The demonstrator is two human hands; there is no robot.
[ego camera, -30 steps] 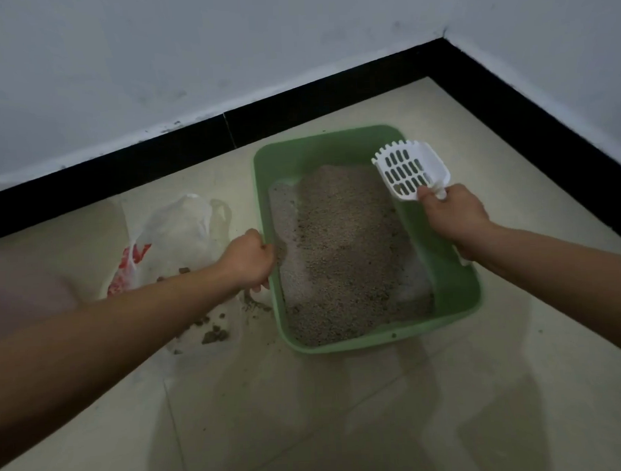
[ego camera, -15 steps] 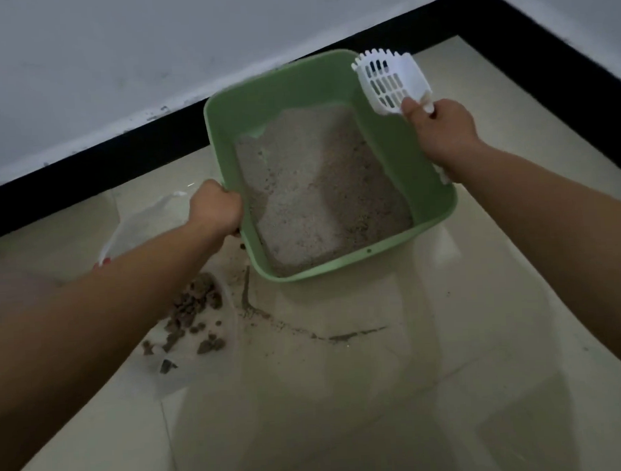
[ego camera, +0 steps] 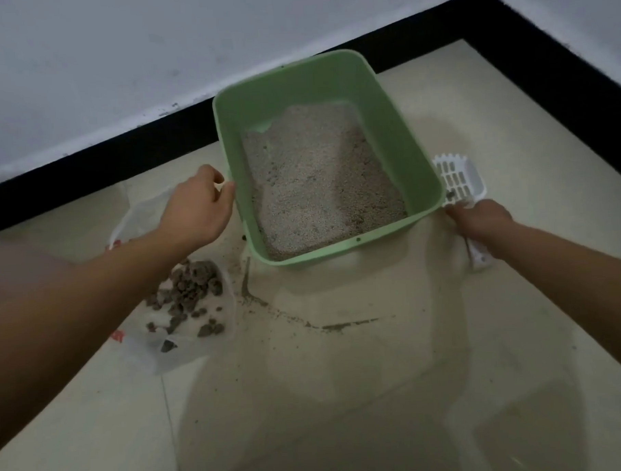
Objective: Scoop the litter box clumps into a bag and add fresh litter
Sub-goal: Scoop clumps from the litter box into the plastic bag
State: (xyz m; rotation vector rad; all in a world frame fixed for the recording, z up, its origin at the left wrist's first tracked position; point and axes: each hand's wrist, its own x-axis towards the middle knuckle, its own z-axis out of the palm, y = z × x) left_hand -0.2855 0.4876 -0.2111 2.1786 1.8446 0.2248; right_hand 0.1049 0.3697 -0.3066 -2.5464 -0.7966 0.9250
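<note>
The green litter box sits on the tiled floor near the wall, holding grey litter. My left hand hovers at its left rim with fingers loosely curled, fingertips just at the edge and not wrapped round it. My right hand grips the handle of the white slotted scoop, whose head lies low beside the box's right wall. A clear plastic bag with red print lies flat to the left under my left forearm, with several dark clumps on it.
A thin trail of spilled litter marks the floor in front of the box. A black skirting board runs along both white walls, which meet in a corner at the back right. Open tiles spread out in the foreground.
The box was lifted, shifted toward the wall and set down. My left hand has loosened off its rim. My right hand brought the scoop down from above the box to its right side.
</note>
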